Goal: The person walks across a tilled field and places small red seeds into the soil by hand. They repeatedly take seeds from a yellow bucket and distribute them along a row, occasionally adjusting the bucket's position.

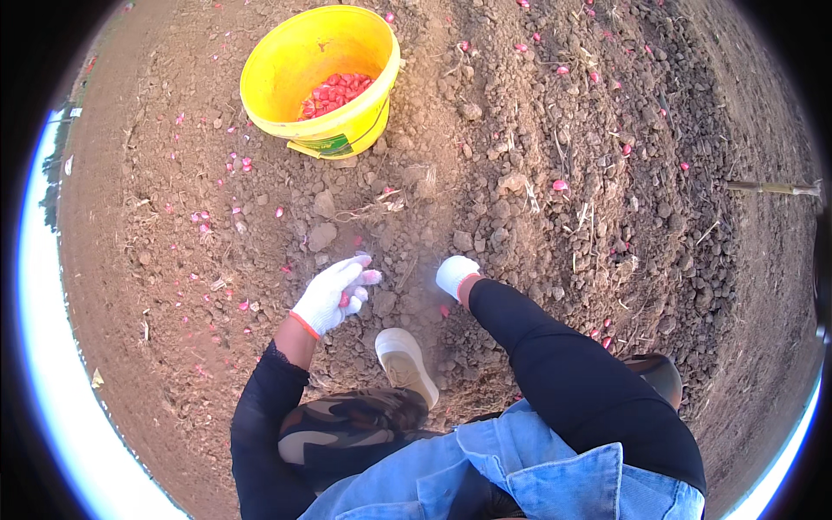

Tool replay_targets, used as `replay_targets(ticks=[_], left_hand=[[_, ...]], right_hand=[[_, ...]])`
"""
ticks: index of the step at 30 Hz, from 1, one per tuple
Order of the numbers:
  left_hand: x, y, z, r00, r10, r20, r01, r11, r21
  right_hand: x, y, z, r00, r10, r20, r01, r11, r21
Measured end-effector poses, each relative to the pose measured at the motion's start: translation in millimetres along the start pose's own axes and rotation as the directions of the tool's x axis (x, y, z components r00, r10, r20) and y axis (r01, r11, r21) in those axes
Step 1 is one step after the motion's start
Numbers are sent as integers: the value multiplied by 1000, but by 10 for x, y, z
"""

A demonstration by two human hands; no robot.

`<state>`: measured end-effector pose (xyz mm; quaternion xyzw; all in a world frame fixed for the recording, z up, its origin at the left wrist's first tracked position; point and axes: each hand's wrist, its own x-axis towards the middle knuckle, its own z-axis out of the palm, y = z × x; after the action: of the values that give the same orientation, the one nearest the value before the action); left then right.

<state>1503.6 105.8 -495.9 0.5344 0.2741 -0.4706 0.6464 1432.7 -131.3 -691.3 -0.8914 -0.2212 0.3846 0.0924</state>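
Note:
My left hand [335,292], in a white knitted glove with pink-stained fingertips, hovers over the soil with its fingers curled around a red-coated clove or seed [344,299]. In a matching glove, my right hand [457,273] is at the soil just ahead of my shoe; its fingers are hidden, so what they hold cannot be told. One red piece [444,311] lies beside the right wrist. Beyond my hands a yellow plastic bucket [273,84] stands slightly tilted, with a heap of red-coated pieces [335,94] at its bottom.
Brown cloddy soil [416,188] spreads all around, strewn with more red pieces, dry stalks and lumps. My light shoe [406,364] rests close behind my hands. A dry stalk [773,188] lies at the far right.

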Motion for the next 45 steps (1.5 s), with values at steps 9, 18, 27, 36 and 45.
replay_targets(ticks=[9,18,27,36,45], left_hand=[[144,-6,140,982,116,146,-45,906,-420],[309,-72,444,858,338,387,-455,850,266],[77,-72,65,986,49,157,-41,997,-58],[160,-97,-6,993,14,115,1,992,-127],[116,-206,-151,1000,18,5,-17,976,-217]], right_hand=[[-574,158,-722,931,75,-358,148,817,557],[-1116,-391,-1601,651,-242,-720,543,811,218],[-824,587,-1141,913,281,-295,292,52,955],[-189,1138,-779,945,110,-308,59,869,492],[251,969,-879,985,113,-130,-106,993,60]])
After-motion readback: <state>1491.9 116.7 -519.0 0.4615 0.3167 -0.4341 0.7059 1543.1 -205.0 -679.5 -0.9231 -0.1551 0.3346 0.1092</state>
